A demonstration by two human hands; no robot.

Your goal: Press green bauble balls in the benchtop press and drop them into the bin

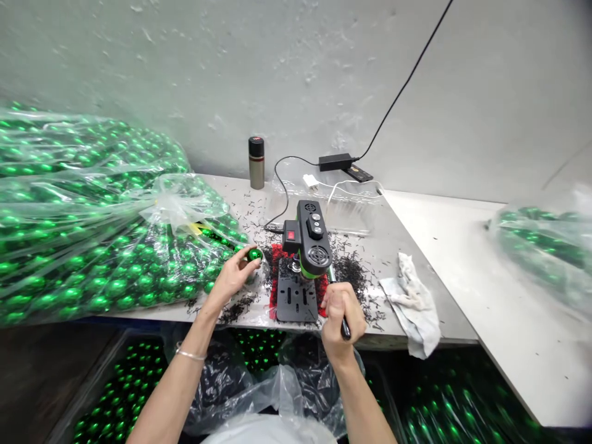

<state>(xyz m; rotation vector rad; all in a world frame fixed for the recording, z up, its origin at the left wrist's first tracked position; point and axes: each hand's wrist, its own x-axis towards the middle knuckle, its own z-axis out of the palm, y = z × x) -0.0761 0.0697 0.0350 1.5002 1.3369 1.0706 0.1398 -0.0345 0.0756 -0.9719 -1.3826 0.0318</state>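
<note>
A shiny green ball [254,254] is pinched between the thumb and fingers of my left hand [235,271], just left of a small black machine. The fingers of my right hand [342,314] are wrapped round a black lever handle [345,330] at the machine's right side. The machine's black head [314,240], with round vents and buttons, stands above a slotted dark base plate [297,302]. A red-lit switch box [291,235] is attached to its left. Red material [274,296] shows beside the plate, partly hidden under it.
A large clear bag of green balls [111,259] fills the left. Short black bits [349,271] litter the table. Behind are a flask [256,163] and a power adapter [335,161]. A stained cloth [411,305] hangs over the front edge. Below are more green balls [124,382].
</note>
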